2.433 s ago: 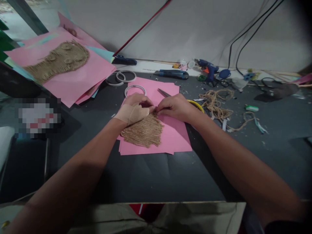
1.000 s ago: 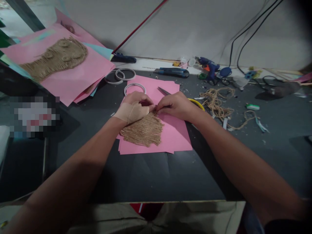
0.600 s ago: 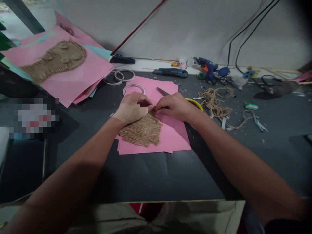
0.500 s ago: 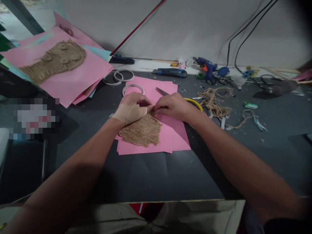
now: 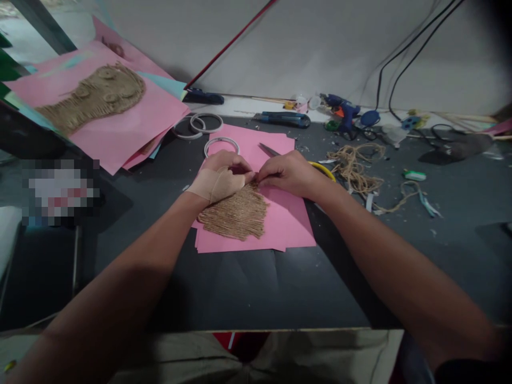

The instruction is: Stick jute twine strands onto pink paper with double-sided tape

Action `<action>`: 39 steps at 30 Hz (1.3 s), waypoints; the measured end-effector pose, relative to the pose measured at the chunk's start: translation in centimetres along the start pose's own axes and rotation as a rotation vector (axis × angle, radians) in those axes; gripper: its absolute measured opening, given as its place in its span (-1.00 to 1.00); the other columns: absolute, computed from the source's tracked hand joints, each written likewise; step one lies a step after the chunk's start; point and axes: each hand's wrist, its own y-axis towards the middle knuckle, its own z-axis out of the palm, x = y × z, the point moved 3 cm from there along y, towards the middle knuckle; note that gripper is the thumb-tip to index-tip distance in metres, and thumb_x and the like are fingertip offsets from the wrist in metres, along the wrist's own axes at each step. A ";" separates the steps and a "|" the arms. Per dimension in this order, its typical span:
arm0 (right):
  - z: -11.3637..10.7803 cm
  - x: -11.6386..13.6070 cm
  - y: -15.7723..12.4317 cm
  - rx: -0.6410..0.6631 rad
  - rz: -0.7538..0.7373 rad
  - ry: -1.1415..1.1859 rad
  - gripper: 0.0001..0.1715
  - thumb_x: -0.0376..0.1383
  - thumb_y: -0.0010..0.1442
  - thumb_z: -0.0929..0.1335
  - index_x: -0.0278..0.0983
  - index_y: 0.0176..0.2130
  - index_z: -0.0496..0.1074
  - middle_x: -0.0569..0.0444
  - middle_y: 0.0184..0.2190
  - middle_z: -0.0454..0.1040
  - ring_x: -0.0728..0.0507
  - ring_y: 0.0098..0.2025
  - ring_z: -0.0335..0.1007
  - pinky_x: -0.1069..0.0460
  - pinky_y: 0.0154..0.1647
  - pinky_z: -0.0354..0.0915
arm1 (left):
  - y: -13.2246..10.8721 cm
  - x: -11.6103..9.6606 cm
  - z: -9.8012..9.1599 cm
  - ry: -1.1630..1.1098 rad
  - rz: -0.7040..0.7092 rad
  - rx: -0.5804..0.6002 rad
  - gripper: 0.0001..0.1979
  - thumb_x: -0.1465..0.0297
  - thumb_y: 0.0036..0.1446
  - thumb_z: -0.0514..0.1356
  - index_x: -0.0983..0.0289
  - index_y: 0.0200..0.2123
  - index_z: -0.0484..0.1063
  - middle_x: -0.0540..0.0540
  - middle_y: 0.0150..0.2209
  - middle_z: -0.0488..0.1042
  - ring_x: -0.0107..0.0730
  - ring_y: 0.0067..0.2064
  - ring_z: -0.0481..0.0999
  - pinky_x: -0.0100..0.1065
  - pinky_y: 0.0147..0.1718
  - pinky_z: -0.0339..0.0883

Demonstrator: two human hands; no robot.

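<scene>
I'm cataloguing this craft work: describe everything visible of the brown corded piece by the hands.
The corded piece looks like brown twine, laid in close, roughly parallel rows with uneven, stepped ends. It lies flat on the pink paper. The left hand covers its upper left part; the right hand is at its top end. Any grip on it is unclear.

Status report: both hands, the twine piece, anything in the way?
Left hand over twine piece; right hand at its top, grip unclear. Piece lies on pink paper. Scissors partly hidden by right hand.
</scene>
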 end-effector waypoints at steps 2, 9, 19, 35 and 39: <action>0.1 0.1 0.0 0.006 -0.009 -0.017 -0.85 -0.32 0.26 0.44 -0.15 -0.24 0.68 0.11 -0.27 0.70 -0.08 -0.23 0.57 0.03 -0.13 0.29 | 0.0 0.0 0.0 0.001 0.008 -0.001 -0.84 0.26 0.10 0.35 0.18 -0.29 0.69 0.10 -0.29 0.67 -0.25 -0.24 0.57 -0.22 -0.20 0.42; 0.1 0.2 0.1 0.011 -0.010 -0.036 -0.84 -0.29 0.30 0.42 -0.17 -0.22 0.68 0.09 -0.25 0.70 -0.10 -0.18 0.58 0.02 -0.11 0.30 | -0.2 -0.2 -0.1 -0.029 -0.005 -0.003 -0.85 0.29 0.09 0.34 0.17 -0.30 0.70 0.09 -0.30 0.67 -0.26 -0.25 0.57 -0.24 -0.21 0.43; -0.2 0.1 0.1 0.007 0.014 0.006 -0.85 -0.31 0.24 0.45 -0.16 -0.24 0.70 0.11 -0.28 0.70 -0.09 -0.22 0.57 0.02 -0.11 0.30 | -0.2 -0.4 0.0 -0.029 -0.001 -0.014 -0.86 0.29 0.08 0.34 0.18 -0.32 0.70 0.08 -0.33 0.67 -0.27 -0.27 0.57 -0.24 -0.24 0.42; 0.3 -0.2 0.1 0.012 -0.002 -0.051 -0.85 -0.32 0.27 0.45 -0.16 -0.21 0.69 0.09 -0.24 0.70 -0.10 -0.17 0.57 0.00 -0.09 0.28 | -0.2 -0.8 -0.2 -0.046 0.003 -0.003 -0.89 0.32 0.07 0.34 0.19 -0.35 0.69 0.09 -0.33 0.67 -0.26 -0.26 0.57 -0.23 -0.23 0.43; 0.3 -0.2 0.1 0.010 0.011 -0.017 -0.84 -0.32 0.25 0.44 -0.15 -0.21 0.69 0.10 -0.24 0.69 -0.11 -0.17 0.55 -0.01 -0.07 0.27 | -0.2 -0.8 -0.2 -0.047 0.003 0.002 -0.90 0.33 0.08 0.34 0.17 -0.35 0.69 0.08 -0.35 0.66 -0.27 -0.28 0.56 -0.24 -0.26 0.41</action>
